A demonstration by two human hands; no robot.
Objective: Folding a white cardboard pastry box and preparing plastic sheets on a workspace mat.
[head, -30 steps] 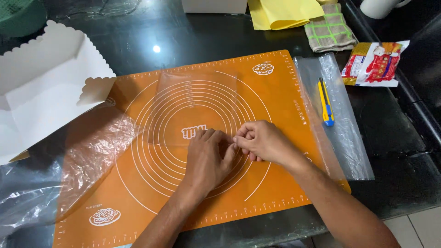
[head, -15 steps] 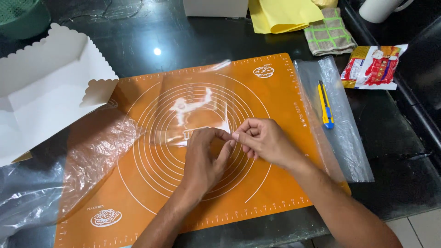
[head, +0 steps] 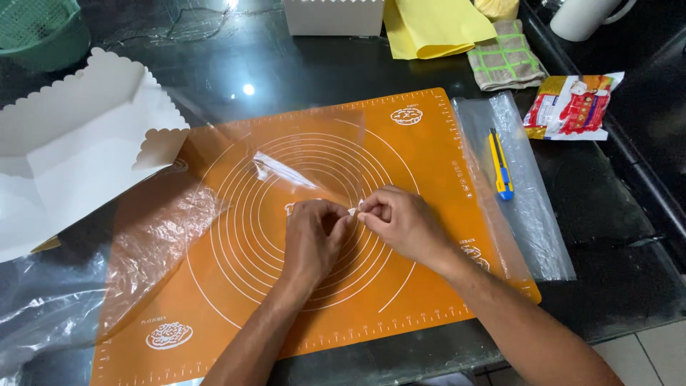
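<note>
Open mat (head: 400,300) lies toward the table's near edge; a box (head: 64,164) crowds the left edge, a knife (head: 499,164) the right.

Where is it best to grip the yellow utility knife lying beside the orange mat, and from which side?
Probably across the middle of the yellow utility knife, coming from above. It lies flat on a clear plastic sheet, long and narrow, with free space along both long edges.

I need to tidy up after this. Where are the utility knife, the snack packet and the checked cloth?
utility knife (head: 500,169), head view, middle of its yellow handle.
snack packet (head: 572,106), head view, centre of its printed front.
checked cloth (head: 507,63), head view, middle of its top fold.
</note>
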